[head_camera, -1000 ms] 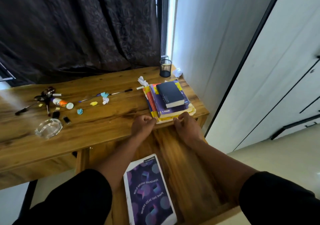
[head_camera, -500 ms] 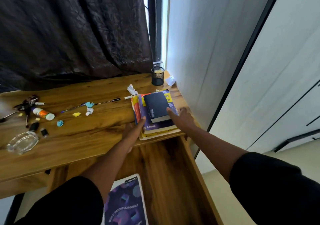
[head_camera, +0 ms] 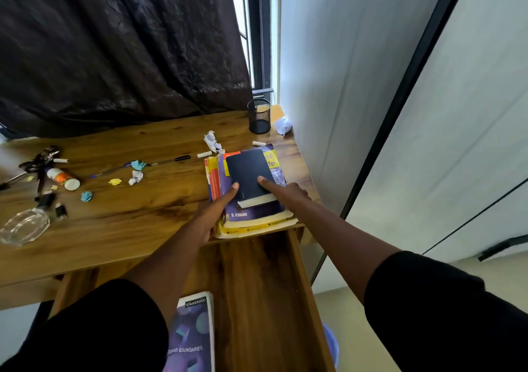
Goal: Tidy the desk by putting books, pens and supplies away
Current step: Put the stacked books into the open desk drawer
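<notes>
Book pile: a stack of worn paperback books (head_camera: 251,217) was found at the near right corner of the wooden desk (head_camera: 128,223), its near edge jutting slightly over the open drawer.
Top book: a small dark navy hardcover notebook (head_camera: 248,173) lay uppermost, on a purple book marked "S. CHAND".
Left hand (head_camera: 213,211): it was placed against the left side of the stack, the thumb extended onto the navy cover; the other fingers were hidden beside the pile, so whether the pile was gripped could not be told.
Right hand (head_camera: 285,193): it was laid over the right side of the stack, one straight finger pressed on the navy cover; the remaining fingers were out of sight behind the hand.
Drawer: a pulled-out wooden drawer (head_camera: 257,286) was seen below the desk edge, with a purple "classmate" notebook (head_camera: 193,334) lying in its near left part.
Pen holder: a black mesh cup (head_camera: 259,115) stood upright at the far right corner, with a crumpled white paper ball (head_camera: 283,125) just beside it.
Loose items: two dark pens (head_camera: 168,160), coloured paper scraps, an orange-and-white glue bottle (head_camera: 63,177) and a clear glass ashtray (head_camera: 24,226) were scattered on the left half.
</notes>
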{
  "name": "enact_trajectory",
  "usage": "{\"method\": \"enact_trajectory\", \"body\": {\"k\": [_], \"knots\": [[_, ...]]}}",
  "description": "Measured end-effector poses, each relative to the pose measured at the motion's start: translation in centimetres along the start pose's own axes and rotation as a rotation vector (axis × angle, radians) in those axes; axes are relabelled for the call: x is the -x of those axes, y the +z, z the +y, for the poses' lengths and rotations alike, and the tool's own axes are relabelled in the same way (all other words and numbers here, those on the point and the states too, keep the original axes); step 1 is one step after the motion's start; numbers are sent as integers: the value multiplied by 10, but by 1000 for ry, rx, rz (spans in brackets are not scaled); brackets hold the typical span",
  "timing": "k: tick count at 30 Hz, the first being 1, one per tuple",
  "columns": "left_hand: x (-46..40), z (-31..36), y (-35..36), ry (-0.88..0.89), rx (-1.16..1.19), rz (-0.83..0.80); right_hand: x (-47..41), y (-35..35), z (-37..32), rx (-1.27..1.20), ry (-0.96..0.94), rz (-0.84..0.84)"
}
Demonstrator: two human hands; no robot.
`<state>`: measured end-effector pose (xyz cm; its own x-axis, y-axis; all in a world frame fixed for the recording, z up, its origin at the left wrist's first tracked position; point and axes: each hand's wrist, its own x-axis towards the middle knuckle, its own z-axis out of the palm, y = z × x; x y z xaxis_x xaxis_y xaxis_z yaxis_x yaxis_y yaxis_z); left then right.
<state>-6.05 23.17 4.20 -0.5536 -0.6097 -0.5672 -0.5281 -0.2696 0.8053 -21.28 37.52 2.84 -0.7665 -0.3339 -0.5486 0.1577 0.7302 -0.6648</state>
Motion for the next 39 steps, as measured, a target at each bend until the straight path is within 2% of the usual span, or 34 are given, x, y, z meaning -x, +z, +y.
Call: {"method": "enact_trajectory", "body": {"k": [6,11,16,19,23,27,32,39], "knots": [[21,-17,-10,33,-23,-47,29,5,24,-191,18,-89],[50,-42,-28,38,-68,-116,66,28,52,-402,17,-76],[83,-85,-45,77,-57,-70,95,52,90,-552,0,-124],[103,-117,-58,97,-40,-18,133,58,97,-551,-30,-168],[133,-163,-83,157,-59,13,180,68,115,-515,-3,-382],[157,-200,-102,118,-115,-51,216,82,137,-482,52,-505],[186,-231,-105,96,-117,-180,232,98,170,-518,154,-523],[188,-277,-82,30,-89,-243,234,98,203,-461,215,-430]]}}
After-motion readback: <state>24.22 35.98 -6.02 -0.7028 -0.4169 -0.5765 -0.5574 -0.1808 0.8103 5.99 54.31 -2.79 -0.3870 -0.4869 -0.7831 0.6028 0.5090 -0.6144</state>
